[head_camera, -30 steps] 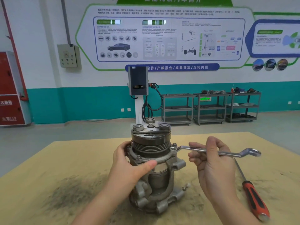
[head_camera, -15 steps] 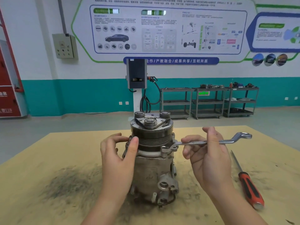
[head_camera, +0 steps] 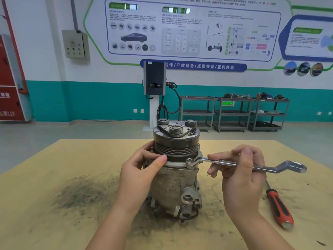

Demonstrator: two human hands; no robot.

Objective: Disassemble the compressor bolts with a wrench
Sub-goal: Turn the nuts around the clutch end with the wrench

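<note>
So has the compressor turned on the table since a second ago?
Yes. The compressor has rotated: its port block now faces front-right, toward the screwdriver lying in place.

Red-handled screwdriver [head_camera: 278, 206] lying near the tabletop's [head_camera: 54, 222] right edge; dark grime patch [head_camera: 81, 193] left of centre; shelving carts [head_camera: 232, 113] beyond.

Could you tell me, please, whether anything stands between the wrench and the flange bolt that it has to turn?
Nothing visible does. The wrench, held in the right hand, already has its ring end over the bolt on the compressor flange. The left hand grips the far side of the body, clear of the wrench.
</note>
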